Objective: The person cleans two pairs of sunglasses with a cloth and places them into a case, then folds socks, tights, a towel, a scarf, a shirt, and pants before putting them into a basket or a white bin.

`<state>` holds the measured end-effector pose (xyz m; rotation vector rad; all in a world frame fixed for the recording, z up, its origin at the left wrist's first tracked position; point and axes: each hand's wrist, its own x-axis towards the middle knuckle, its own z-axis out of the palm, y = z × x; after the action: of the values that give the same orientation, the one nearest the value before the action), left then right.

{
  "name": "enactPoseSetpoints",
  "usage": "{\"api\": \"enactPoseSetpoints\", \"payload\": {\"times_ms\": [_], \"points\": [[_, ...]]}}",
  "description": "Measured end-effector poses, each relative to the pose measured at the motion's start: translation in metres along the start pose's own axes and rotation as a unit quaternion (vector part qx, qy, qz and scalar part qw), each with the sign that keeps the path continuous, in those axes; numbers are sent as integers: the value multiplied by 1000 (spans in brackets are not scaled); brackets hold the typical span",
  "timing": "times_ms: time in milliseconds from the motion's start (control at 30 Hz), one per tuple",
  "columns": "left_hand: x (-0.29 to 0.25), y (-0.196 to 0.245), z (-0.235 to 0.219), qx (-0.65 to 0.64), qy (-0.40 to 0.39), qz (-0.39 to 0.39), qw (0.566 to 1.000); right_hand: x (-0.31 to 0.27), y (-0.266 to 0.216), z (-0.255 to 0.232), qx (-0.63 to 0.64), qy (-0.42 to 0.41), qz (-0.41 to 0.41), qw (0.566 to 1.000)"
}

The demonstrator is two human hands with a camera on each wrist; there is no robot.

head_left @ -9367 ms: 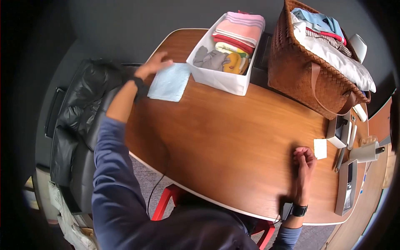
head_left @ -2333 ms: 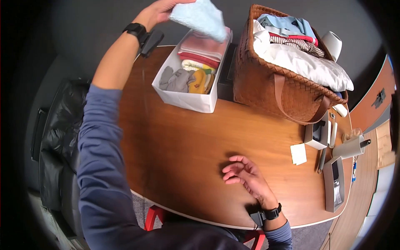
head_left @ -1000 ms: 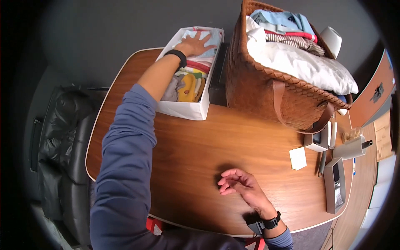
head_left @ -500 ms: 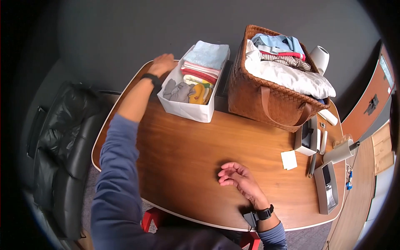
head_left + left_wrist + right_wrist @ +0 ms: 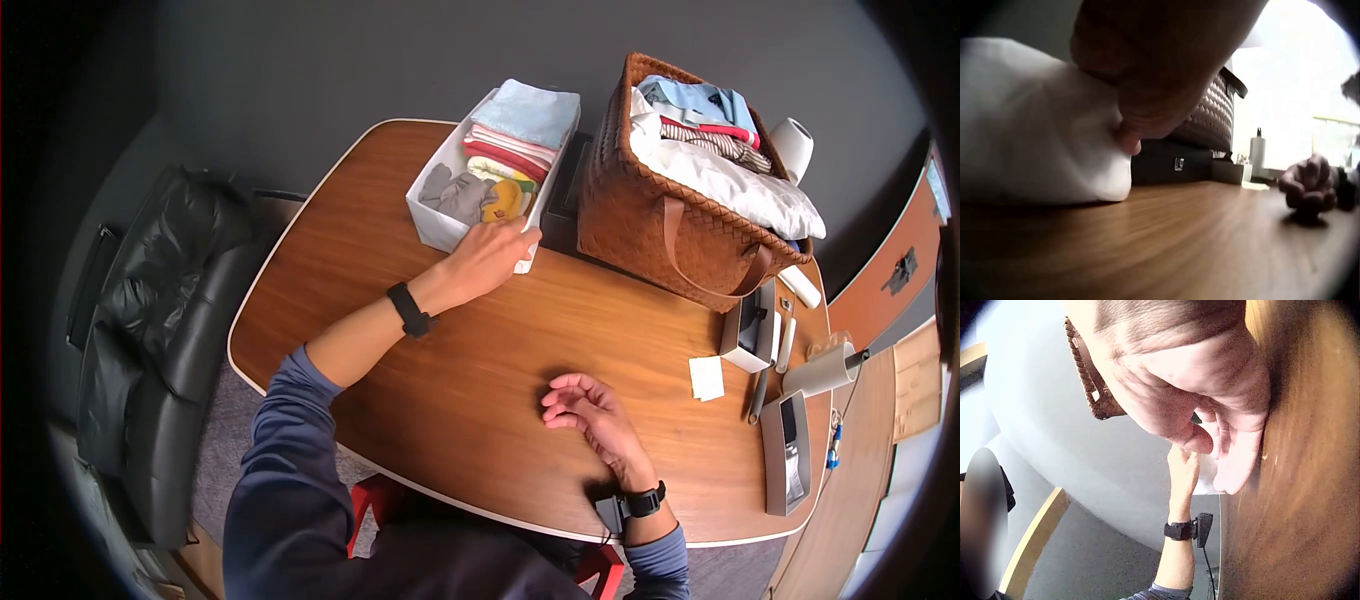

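My left hand grips the front right corner of a white fabric storage box. In the left wrist view the left hand comes over the box's top edge, one fingertip against its side near the corner. Inside, a folded light blue towel tops a stack of pink, red and yellow-white folded cloths. Grey cloth and a mustard cloth lie bunched in front. My right hand rests on the table, fingers loosely curled around nothing.
A brown woven basket full of clothes stands right of the box, beside a dark case. White paper squares, two small trays and a white cylinder occupy the table's right side. A black sofa stands left.
The light blue towel went from the table onto the stack inside the box, where my left hand pressed it flat. The left hand then moved along the left side to the front corner.
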<state>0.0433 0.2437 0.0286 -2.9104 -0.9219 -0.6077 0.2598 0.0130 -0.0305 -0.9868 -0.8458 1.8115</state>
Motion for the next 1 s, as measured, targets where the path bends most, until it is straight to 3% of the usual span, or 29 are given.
{"api": "enactPoseSetpoints", "payload": {"times_ms": [200, 433, 567, 700, 800, 900, 933, 1000], "points": [[4, -36, 9, -44, 67, -65, 995, 0, 2, 0, -2, 10, 1, 1000], [-29, -95, -10, 15, 71, -117, 990, 0, 2, 0, 0, 11, 0, 1000], [-70, -86, -37, 49, 42, -176, 982, 0, 3, 1, -7, 13, -1, 1000], [-118, -76, -56, 44, 73, -191, 978, -1, 2, 1, -8, 16, 3, 1000], [-128, -51, -71, 56, 140, -259, 954, 0, 3, 1, -11, 18, 4, 1000], [-150, -78, -64, 90, 137, -291, 943, -1, 2, 3, -12, 19, 5, 1000], [-148, -78, -69, 115, 97, -345, 926, -1, 1, 2, -10, 20, 4, 1000], [-158, -98, -69, 144, 116, -344, 921, -1, 1, 2, -8, 21, 3, 1000]]}}
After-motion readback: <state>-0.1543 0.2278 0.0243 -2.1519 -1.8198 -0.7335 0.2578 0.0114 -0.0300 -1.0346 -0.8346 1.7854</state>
